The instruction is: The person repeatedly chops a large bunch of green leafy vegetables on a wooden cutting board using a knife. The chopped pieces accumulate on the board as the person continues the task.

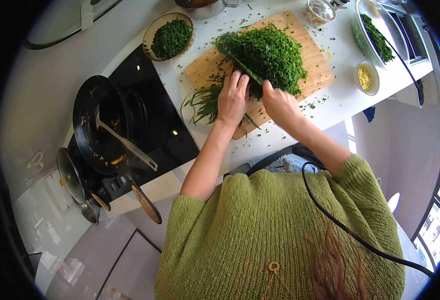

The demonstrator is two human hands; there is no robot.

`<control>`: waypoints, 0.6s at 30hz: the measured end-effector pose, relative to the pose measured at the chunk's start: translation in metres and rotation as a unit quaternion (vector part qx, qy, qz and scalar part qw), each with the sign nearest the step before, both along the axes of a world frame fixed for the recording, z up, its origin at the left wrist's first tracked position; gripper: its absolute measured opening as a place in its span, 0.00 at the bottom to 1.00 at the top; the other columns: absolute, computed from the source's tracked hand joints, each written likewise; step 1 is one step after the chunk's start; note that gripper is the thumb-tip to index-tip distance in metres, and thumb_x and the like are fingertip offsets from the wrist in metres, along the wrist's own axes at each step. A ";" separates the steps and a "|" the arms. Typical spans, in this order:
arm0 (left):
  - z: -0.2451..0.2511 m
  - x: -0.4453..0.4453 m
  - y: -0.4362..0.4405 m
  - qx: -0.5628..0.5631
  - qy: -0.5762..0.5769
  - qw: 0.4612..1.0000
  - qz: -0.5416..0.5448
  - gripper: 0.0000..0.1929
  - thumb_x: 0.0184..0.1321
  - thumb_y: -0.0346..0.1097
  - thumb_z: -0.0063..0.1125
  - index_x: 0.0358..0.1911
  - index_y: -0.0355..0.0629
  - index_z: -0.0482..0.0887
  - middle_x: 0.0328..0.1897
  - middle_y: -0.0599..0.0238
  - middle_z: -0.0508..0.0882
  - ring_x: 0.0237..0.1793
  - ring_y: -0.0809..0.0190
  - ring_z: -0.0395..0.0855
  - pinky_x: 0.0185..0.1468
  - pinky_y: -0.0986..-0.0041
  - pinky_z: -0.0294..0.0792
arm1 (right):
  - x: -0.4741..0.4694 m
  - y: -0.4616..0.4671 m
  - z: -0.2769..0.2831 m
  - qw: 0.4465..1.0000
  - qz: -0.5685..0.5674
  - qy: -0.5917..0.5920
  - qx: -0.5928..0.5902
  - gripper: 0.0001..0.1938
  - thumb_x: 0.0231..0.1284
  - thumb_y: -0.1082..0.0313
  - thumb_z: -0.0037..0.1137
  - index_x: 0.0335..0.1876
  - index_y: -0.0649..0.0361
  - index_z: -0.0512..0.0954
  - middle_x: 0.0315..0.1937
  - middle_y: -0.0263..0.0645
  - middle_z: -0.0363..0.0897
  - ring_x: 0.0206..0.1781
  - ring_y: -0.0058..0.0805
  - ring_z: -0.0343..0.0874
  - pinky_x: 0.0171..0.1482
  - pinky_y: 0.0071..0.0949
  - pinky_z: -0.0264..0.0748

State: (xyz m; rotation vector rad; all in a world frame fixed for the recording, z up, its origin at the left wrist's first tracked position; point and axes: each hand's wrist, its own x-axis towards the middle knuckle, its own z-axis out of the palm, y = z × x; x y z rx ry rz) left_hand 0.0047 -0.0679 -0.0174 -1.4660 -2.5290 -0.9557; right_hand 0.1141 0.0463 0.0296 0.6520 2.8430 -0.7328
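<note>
My right hand (281, 103) is closed around the handle of a kitchen knife, whose blade (242, 66) is coated with green bits and reaches up and left. Beside the blade, my left hand (234, 97) presses its bent fingers on a bunch of long green leaves, seemingly Chinese chives (207, 103). The loose ends of the bunch stick out on both sides of my left wrist. A large heap of finely chopped greens (276, 56) covers much of the wooden cutting board (317, 71), to the right of the knife.
A bowl of chopped greens (171, 38) stands by the black cooktop (167, 123), where a frying pan (100, 123) holds a spatula (130, 148). At right are a small bowl of yellow minced food (368, 78), a glass bowl (358, 41) with greens and a floral bowl (320, 12). A black cable (340, 223) crosses my sweater.
</note>
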 end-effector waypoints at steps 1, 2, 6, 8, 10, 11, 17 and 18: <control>0.001 0.000 0.001 -0.003 0.007 1.000 0.000 0.13 0.59 0.28 0.59 0.48 0.42 0.78 0.51 0.57 0.77 0.50 0.48 0.78 0.49 0.62 0.76 | -0.013 0.004 -0.004 1.000 0.016 0.007 -0.001 0.05 0.61 0.74 0.47 0.39 0.64 0.66 0.22 0.54 0.81 0.27 0.52 0.84 0.28 0.45 0.80; 0.002 0.000 0.001 0.004 0.000 1.000 0.001 0.12 0.60 0.28 0.59 0.47 0.42 0.78 0.51 0.56 0.77 0.50 0.48 0.78 0.49 0.61 0.76 | -0.021 0.010 -0.004 0.999 0.025 0.034 0.010 0.05 0.61 0.73 0.47 0.39 0.64 0.66 0.22 0.53 0.81 0.27 0.53 0.84 0.28 0.45 0.80; 0.005 0.000 0.003 0.030 -0.043 0.999 0.003 0.12 0.59 0.26 0.59 0.46 0.40 0.77 0.50 0.53 0.76 0.49 0.45 0.78 0.49 0.59 0.75 | -0.006 0.025 0.005 0.998 0.005 0.056 -0.028 0.07 0.66 0.69 0.48 0.38 0.64 0.65 0.21 0.55 0.79 0.25 0.55 0.81 0.27 0.48 0.77; 0.006 0.001 0.003 0.029 -0.057 0.998 0.004 0.11 0.58 0.25 0.60 0.45 0.39 0.77 0.48 0.51 0.77 0.48 0.43 0.78 0.49 0.59 0.75 | 0.023 0.019 0.016 0.996 -0.004 0.062 -0.062 0.08 0.67 0.69 0.48 0.38 0.64 0.64 0.20 0.56 0.77 0.24 0.58 0.79 0.26 0.51 0.74; 0.006 0.001 0.003 0.015 -0.042 0.999 0.001 0.12 0.59 0.27 0.59 0.46 0.39 0.76 0.49 0.53 0.76 0.50 0.45 0.77 0.48 0.60 0.76 | 0.042 0.010 0.021 0.999 0.003 0.020 -0.038 0.08 0.70 0.66 0.46 0.39 0.63 0.64 0.18 0.52 0.75 0.22 0.54 0.78 0.25 0.50 0.73; 0.005 0.000 0.002 0.009 -0.035 0.999 -0.003 0.12 0.59 0.27 0.59 0.46 0.40 0.76 0.50 0.54 0.75 0.51 0.46 0.76 0.48 0.60 0.76 | 0.048 0.008 0.023 0.999 0.013 0.032 -0.024 0.08 0.72 0.65 0.45 0.40 0.62 0.65 0.16 0.50 0.74 0.21 0.53 0.77 0.25 0.49 0.72; 0.000 0.000 0.001 -0.033 -0.001 0.999 0.007 0.14 0.58 0.27 0.60 0.47 0.39 0.75 0.51 0.53 0.74 0.51 0.46 0.76 0.49 0.61 0.77 | 0.005 0.000 0.004 1.000 0.009 0.009 -0.021 0.05 0.66 0.71 0.46 0.38 0.63 0.65 0.20 0.55 0.78 0.26 0.55 0.81 0.27 0.49 0.77; 0.000 0.000 0.001 -0.023 0.003 1.000 0.009 0.14 0.58 0.27 0.60 0.47 0.39 0.75 0.51 0.54 0.74 0.51 0.46 0.76 0.50 0.61 0.77 | -0.009 0.002 -0.001 1.000 0.016 0.003 -0.017 0.04 0.65 0.72 0.45 0.38 0.63 0.65 0.21 0.56 0.79 0.27 0.56 0.82 0.27 0.49 0.78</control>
